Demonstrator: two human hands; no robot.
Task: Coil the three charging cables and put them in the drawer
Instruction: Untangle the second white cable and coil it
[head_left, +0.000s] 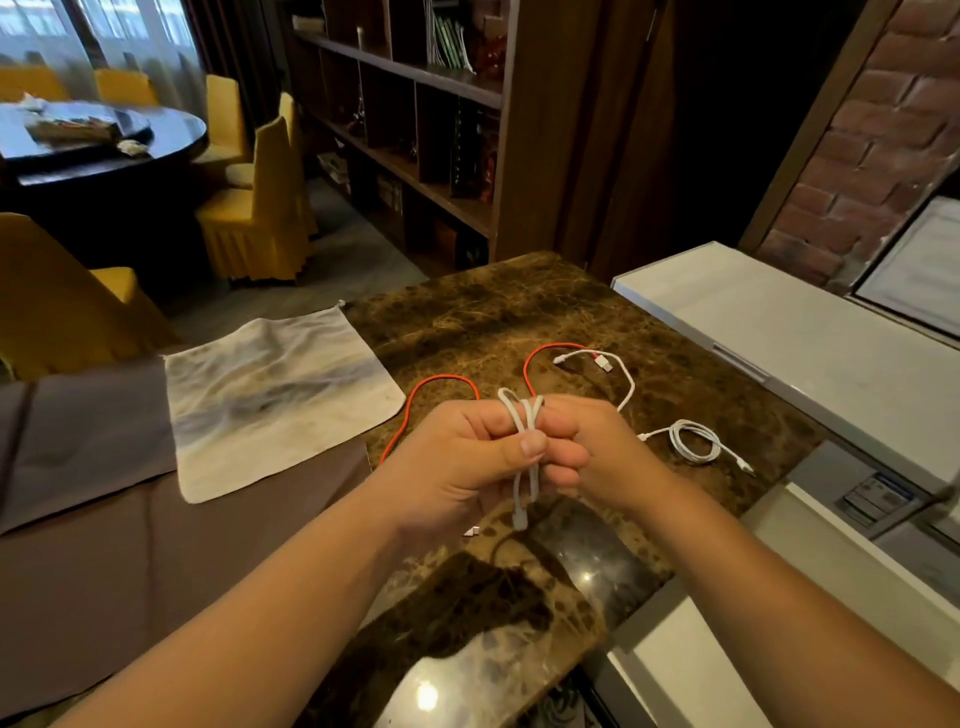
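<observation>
White cord is bunching between both hands over the middle of the marble worktop (519, 312): the left hand (457, 457) is pinching the held white cable (522, 452) under its thumb, fingers curled round the folded loops, and the right hand (597, 452) is clenching round the same bundle from the other side. A plug end is dangling below the fists. To do this well, I'd judge the loops should be kept even, the loose tail wound snugly round the waist, and tension kept gentle so the thin cord isn't kinking. Towards the right edge, a coiled white cable (693, 441) is lying in a neat round ring. Behind the hands, the orange cable (415, 410) is sprawling in loose curves, uncoiled, its ends lying near the far right. Glossy veined stone is reflecting lights; a rumpled pale cloth (275, 389) is draping over the left edge. No open drawer is clearly showing.
</observation>
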